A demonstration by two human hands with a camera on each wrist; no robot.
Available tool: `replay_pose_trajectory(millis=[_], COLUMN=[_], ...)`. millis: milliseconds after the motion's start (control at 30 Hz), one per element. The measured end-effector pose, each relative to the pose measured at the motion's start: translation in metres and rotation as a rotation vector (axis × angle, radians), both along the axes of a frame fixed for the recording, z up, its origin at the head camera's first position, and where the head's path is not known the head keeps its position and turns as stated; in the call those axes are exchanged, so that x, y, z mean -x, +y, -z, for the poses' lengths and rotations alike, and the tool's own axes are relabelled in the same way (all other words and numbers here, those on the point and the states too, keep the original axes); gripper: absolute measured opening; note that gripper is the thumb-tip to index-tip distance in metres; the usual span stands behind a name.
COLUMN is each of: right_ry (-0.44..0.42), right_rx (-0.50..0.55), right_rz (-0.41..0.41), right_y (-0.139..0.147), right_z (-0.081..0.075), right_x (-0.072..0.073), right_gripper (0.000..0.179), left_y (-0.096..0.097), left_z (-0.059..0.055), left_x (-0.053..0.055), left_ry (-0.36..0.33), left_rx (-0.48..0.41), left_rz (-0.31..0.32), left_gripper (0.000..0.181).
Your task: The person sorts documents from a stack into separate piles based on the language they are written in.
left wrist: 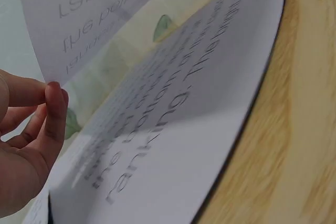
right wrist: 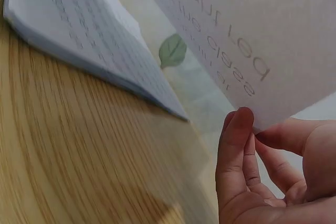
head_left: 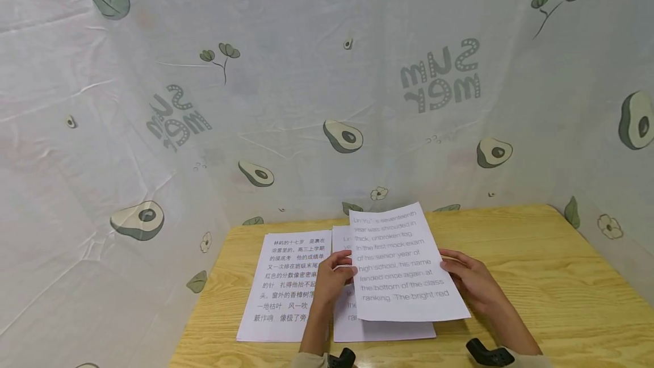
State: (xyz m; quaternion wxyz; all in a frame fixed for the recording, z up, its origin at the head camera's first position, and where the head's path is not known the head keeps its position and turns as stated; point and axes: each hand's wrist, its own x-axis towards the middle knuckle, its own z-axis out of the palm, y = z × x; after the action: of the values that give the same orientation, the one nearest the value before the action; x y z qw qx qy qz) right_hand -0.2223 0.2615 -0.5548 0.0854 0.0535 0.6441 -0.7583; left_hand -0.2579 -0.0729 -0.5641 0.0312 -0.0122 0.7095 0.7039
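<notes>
The left hand (head_left: 332, 280) has its thumb and forefinger closed in a pinch on the left edge of a sheet (head_left: 398, 266), its other fingers loosely bent; the right hand (head_left: 472, 283) pinches the opposite edge between thumb and fingertips, the rest of its fingers curled beneath; the sheet hangs between the two hands, slightly turned, its large English print facing the head camera and running from "seventeenth" in the top line to "The bright red" in the last; in both wrist views it is lifted clear of the papers below, and its print shows faintly reversed through the back; under it lies the right pile (head_left: 385, 331), largely hidden, with English lines showing at its left side; the right wrist view shows that pile to be several sheets thick; just beside it, on the left, lies the left pile (head_left: 286, 288), printed in Chinese, its right part covered by the left hand and forearm; both piles lie flat on a wood-grain table (head_left: 552, 283); pale sleeves (head_left: 531, 361) and black mounts (head_left: 489, 352) show at the wrists; behind hangs a white cloth (head_left: 301, 95) with avocados, leaves, flowers and reversed "summer" lettering.
</notes>
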Motion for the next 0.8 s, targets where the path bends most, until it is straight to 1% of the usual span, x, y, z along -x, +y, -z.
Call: replay_pose_trajectory(millis=[100,200,500,700,800], right_ry=[-0.014,-0.030,-0.066,-0.086,-0.101], right_rx=[0.015,0.008,0.008,-0.034,-0.032], right_rz=[0.002,0.003,0.056,0.043,0.040], right_y=[0.011,0.019,0.042,0.059,0.069], right_z=[0.003,0.006,0.007,0.008,0.009], right_x=[0.000,0.000,-0.003,-0.005,-0.006], right_gripper=[0.025,0.023,0.026,0.027,0.028], left_y=[0.011,0.021,0.050,0.068,0.077], left_z=[0.002,0.004,0.005,0.009,0.009], left_x=[-0.001,-0.002,-0.003,-0.002,-0.002], left_ry=[0.004,0.016,0.012,0.000,0.005], left_rx=[0.002,0.002,-0.017,-0.018,-0.017], left_rz=[-0.001,0.000,0.002,-0.008,-0.003], left_gripper=[0.044,0.043,0.041,0.040,0.039])
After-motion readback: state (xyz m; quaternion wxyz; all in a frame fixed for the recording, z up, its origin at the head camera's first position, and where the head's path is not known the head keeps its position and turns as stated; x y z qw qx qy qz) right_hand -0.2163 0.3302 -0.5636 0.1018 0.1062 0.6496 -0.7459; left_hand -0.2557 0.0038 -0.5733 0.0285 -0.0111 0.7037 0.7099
